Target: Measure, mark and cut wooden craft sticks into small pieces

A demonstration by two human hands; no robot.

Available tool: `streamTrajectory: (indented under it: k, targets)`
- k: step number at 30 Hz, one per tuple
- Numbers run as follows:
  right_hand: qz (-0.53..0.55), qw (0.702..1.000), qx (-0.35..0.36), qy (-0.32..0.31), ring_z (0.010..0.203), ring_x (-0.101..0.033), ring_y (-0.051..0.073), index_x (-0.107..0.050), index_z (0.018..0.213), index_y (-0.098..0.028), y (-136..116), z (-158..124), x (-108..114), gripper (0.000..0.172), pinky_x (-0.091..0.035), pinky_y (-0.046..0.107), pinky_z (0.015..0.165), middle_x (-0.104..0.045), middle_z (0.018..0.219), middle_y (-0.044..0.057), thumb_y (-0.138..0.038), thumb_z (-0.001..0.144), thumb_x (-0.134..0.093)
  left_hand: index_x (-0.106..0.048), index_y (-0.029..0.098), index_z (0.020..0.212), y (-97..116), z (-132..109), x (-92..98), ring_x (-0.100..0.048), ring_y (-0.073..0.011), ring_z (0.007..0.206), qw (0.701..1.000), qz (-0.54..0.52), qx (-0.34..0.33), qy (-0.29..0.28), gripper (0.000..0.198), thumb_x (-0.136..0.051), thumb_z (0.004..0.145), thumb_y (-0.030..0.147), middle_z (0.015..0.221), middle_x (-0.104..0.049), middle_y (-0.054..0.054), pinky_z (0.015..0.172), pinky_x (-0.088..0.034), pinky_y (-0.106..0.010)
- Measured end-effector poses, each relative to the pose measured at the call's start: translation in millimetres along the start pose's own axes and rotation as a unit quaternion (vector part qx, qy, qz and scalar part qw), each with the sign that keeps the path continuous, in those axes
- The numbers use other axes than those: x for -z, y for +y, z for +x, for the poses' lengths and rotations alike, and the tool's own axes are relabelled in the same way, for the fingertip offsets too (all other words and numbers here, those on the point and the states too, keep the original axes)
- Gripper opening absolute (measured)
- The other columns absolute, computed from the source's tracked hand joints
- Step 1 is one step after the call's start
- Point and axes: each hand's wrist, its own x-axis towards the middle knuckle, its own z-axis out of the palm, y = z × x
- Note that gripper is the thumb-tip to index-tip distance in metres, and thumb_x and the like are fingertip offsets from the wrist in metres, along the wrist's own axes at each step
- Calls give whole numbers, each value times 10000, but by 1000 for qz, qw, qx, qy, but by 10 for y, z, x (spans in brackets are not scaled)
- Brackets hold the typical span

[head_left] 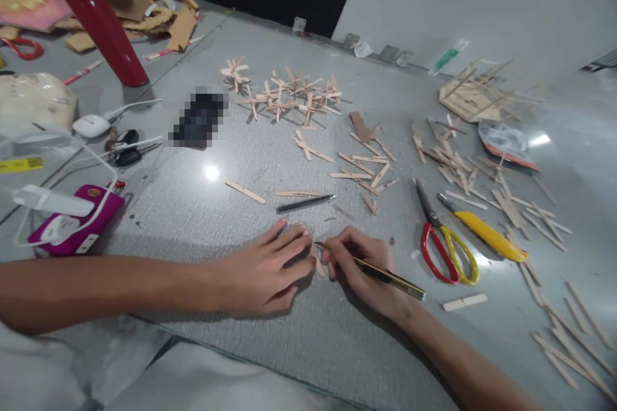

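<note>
My left hand (272, 270) lies palm down on the grey table, fingers stretched and apart. Its fingertips are at a small wooden craft stick piece (319, 264), partly covered by the hands. In my right hand (361, 260) is a slim black-and-gold pencil (390, 279), its point down at the wood near my left fingertips. A black pen (306, 203) lies just beyond both hands. Close to it are a craft stick (297, 193) and another stick (245, 192) farther left.
Scissors (441, 244), a yellow cutter (489, 236) and loose sticks (569, 340) lie on the right. Star-shaped stick pieces (289, 96) stand at the back. On the left are a phone (200, 119), a purple power bank (80, 221) with cables and a red bottle (96, 19).
</note>
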Motion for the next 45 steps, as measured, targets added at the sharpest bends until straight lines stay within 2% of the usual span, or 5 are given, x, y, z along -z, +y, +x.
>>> streamTrajectory:
  k: [10, 27, 31, 35, 45]
  targets:
    - [-85, 995, 50, 8, 413, -526, 100, -533, 709, -237, -67, -9, -11, 407, -399, 215, 461, -590, 520, -45, -389, 1081, -469, -473, 133, 1511, -8, -36, -83, -291, -425, 1571, 999, -32, 17, -20, 525, -542, 1018, 301, 1642, -389, -246, 1263, -255, -638]
    - [-97, 994, 39, -8, 481, -482, 117, -520, 703, -239, -60, 7, -18, 438, -382, 249, 514, -547, 556, -39, -467, 1074, -475, -473, 89, 1514, -5, -23, -91, -306, -427, 1566, 999, -23, 11, -22, 543, -530, 1022, 310, 1643, -372, -280, 1288, -203, -609]
    - [-100, 994, 34, -26, 518, -424, 118, -485, 692, -237, -149, 34, -1, 441, -347, 254, 515, -472, 577, -53, -486, 1056, -507, -426, -31, 1501, -2, -4, -102, -227, -394, 1599, 998, -9, 52, -28, 594, -455, 1058, 364, 1657, -323, -309, 1315, -165, -537]
    - [-91, 994, 49, -46, 559, -440, 121, -499, 722, -232, -205, 30, 3, 406, -355, 257, 549, -497, 626, -52, -452, 1063, -512, -326, 5, 1598, 2, 36, -115, -203, -416, 1599, 993, 39, 105, -36, 647, -334, 1119, 441, 1687, -299, -257, 1293, -159, -583]
    - [-88, 995, 32, 27, 489, -424, 107, -492, 734, -237, -150, 101, -108, 289, -324, 242, 480, -482, 569, -72, -334, 995, -565, -334, -53, 1588, 20, 95, -160, -239, -369, 1596, 992, 69, 87, -57, 633, -254, 1136, 381, 1667, -328, -257, 1308, -145, -519]
